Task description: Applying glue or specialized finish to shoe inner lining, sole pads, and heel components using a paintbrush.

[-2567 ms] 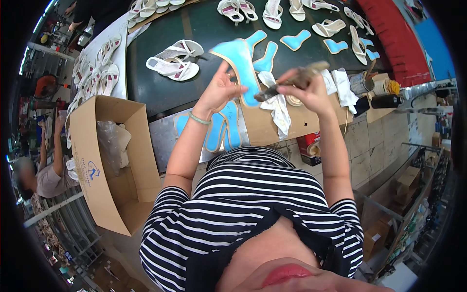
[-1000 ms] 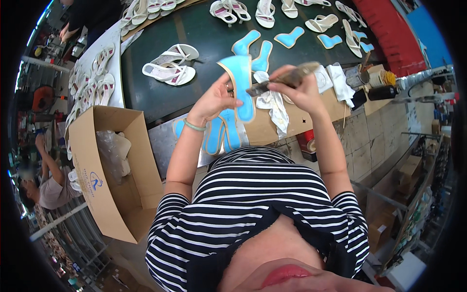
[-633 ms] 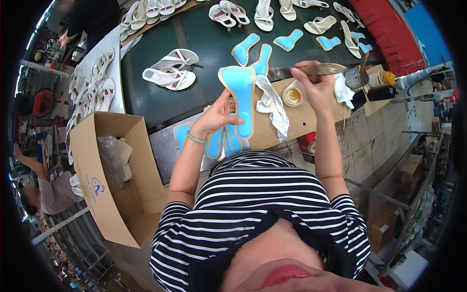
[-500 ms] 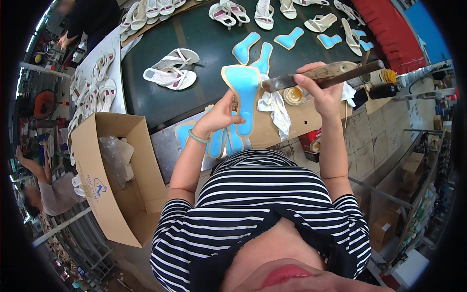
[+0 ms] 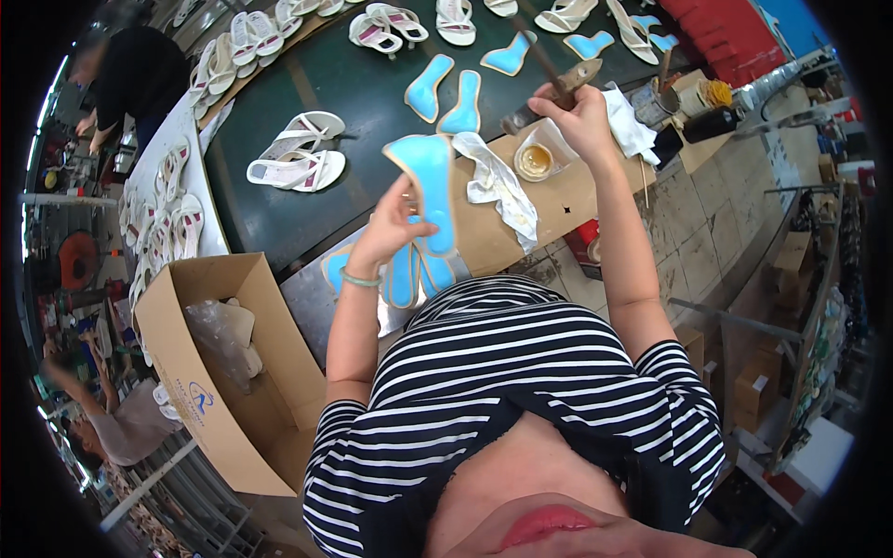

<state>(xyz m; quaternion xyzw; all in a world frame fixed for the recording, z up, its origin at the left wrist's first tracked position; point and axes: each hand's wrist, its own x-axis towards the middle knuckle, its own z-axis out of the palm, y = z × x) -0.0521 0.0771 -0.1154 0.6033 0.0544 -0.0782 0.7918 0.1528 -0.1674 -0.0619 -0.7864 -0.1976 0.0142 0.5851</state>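
Observation:
My left hand (image 5: 386, 231) pinches a light blue insole (image 5: 431, 186) with a tan edge, thumb on its narrow end, wide end tilted away. Several similar insoles (image 5: 402, 279) lie fanned beneath that hand. In my right hand (image 5: 579, 123) are a wooden-handled brush (image 5: 579, 76) and a dark stick-like handle (image 5: 549, 63), gripped together. The dark brush end hangs just beyond a small jar of yellowish paste (image 5: 533, 162), apart from the insole. A crumpled white cloth (image 5: 495, 191) lies between the two hands. More blue insoles (image 5: 465, 104) rest on the dark green surface ahead.
White sandals (image 5: 298, 153) stand on the green table (image 5: 242, 121), with several more along its far edge. An open cardboard box (image 5: 205, 372) is at my left. At right are a second white cloth (image 5: 631, 126) and a black bottle (image 5: 712, 126). Other people are at far left.
The brush has moved off the held insole to beside the paste jar, and its handle has swung to point away from me. My left hand still holds the insole. The view has shifted.

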